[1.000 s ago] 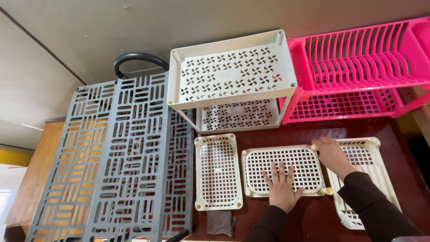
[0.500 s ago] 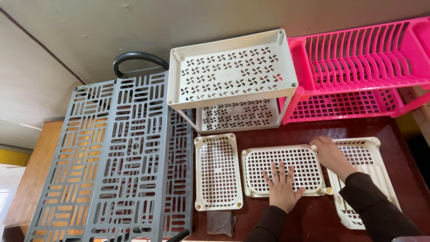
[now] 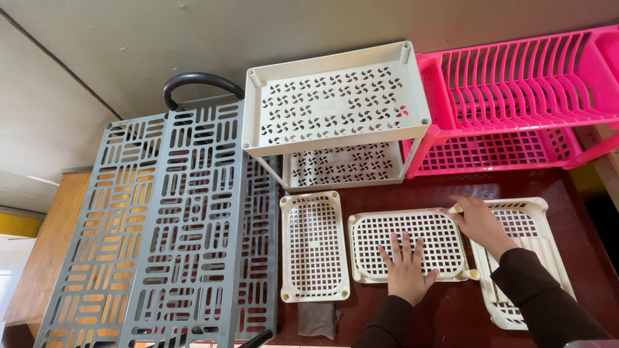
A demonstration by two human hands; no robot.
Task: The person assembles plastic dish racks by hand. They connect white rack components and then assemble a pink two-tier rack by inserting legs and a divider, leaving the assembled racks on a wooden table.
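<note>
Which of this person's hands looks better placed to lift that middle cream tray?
Probably the right hand: its fingers curl over the middle tray at its far right corner, ready to grip. The left hand lies flat on the grid, pressing down.

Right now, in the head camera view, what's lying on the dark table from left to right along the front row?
Grey slotted panels → upright cream tray → cream grid tray under the left hand → right hand → cream tray at the right.

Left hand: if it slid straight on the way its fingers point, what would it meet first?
The left hand lies flat on the middle cream tray, fingers pointing away from the person. Going on, it would probably meet that tray's far rim first, then the cream two-tier rack beyond.
</note>
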